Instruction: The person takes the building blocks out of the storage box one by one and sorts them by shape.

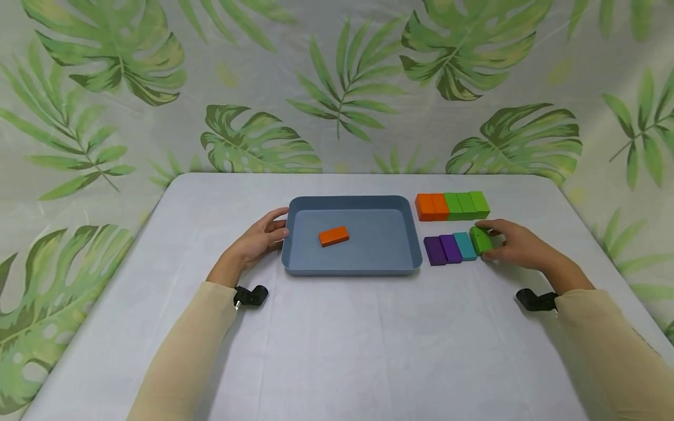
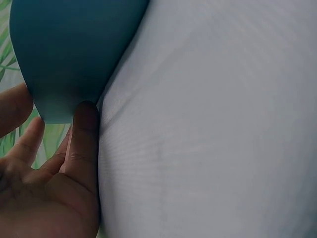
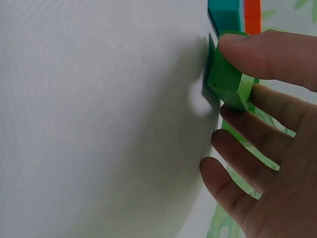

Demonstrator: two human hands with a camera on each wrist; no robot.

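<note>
My left hand [image 1: 261,237] is at the left end of a blue-grey tray [image 1: 351,272], its fingertips touching the outer wall. In the left wrist view, the tray's wall [image 2: 69,59] rises between the fingers and the thumb side. One orange block [image 1: 334,236] lies slightly turned inside the tray. My right hand [image 1: 516,245] pinches a green block [image 3: 230,74] between thumb and forefinger; the other fingers spread loosely. That block is tilted, close over the cloth, beside a teal block [image 1: 464,246] at the right end of the front row.
Two purple blocks [image 1: 443,249] continue the front row to the left, near the tray's right side. Behind stands a back row of orange blocks [image 1: 432,208] and green blocks [image 1: 466,206]. White cloth [image 1: 379,351] covers the table; a leaf-print curtain [image 1: 347,88] hangs behind.
</note>
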